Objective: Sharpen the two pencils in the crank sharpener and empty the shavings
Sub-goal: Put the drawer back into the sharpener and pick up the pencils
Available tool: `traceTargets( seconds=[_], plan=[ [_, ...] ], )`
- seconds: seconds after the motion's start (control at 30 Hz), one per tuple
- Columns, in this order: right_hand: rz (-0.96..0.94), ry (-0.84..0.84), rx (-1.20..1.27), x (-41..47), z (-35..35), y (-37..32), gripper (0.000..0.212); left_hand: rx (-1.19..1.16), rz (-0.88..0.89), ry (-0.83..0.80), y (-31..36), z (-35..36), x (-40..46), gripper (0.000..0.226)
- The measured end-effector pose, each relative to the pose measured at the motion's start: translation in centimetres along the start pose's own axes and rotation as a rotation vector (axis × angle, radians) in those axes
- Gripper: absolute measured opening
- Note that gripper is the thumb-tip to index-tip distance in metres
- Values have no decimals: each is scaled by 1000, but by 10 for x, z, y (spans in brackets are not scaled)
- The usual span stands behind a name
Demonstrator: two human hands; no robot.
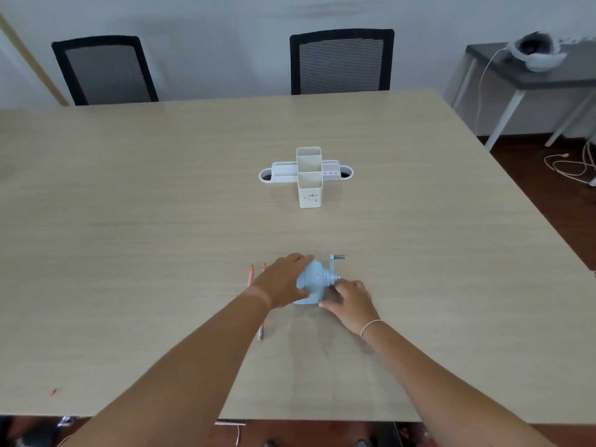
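Observation:
A light blue crank sharpener [314, 282] stands on the wooden table [161, 221], its crank handle [335, 262] pointing up at the right. My left hand [283, 282] lies over the sharpener's left side and top, fingers wrapped on the body. My right hand [350, 301] touches the sharpener's lower right side near the base; its fingertips are hidden from view. Two orange pencils [251, 275] lie side by side just left of the sharpener, tips pointing away, mostly hidden under my left forearm.
A white desk organiser [308, 175] with two tall cups stands mid-table beyond the sharpener. Two black mesh chairs [342, 62] sit at the far edge. A grey side table [529, 69] with cables is at the right. A small red scrap [53, 391] lies near left.

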State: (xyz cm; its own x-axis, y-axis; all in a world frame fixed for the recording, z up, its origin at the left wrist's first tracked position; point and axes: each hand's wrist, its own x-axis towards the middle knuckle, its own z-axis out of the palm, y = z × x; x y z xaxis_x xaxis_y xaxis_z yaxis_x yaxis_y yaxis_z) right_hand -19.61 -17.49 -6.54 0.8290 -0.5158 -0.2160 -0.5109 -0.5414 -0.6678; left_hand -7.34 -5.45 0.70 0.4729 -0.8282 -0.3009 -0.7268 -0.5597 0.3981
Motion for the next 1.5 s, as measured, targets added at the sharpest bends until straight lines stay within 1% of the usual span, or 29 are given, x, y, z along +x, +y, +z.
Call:
traceTargets(
  seconds=[0.1,0.2,0.27,0.53,0.8,1.0,1.2,1.4,1.5],
  plan=[
    [14,-4,13,-1,-8,5,35,-14,-6,-2,0,-1,-2,75],
    [43,-44,47,-2,-19,7,52,-15,-2,3,0,-2,-2,76],
    [77,-41,87,-1,-27,8,58,-17,-1,9,1,-2,-3,76],
    [79,16,61,11,-58,-2,49,-4,6,27,2,-11,-5,76],
    [25,54,-23,22,-94,-25,44,-1,11,99,4,-41,-6,66],
    [-42,142,-103,34,-135,-69,44,29,14,210,9,-86,-4,64],
    [-177,239,-256,44,-186,-126,44,42,25,344,18,-149,-6,62],
    [-256,340,-298,47,-228,-177,48,52,42,481,31,-214,-14,60],
    [-284,357,-318,45,-234,-187,48,60,48,518,32,-228,-20,59]
  ],
)
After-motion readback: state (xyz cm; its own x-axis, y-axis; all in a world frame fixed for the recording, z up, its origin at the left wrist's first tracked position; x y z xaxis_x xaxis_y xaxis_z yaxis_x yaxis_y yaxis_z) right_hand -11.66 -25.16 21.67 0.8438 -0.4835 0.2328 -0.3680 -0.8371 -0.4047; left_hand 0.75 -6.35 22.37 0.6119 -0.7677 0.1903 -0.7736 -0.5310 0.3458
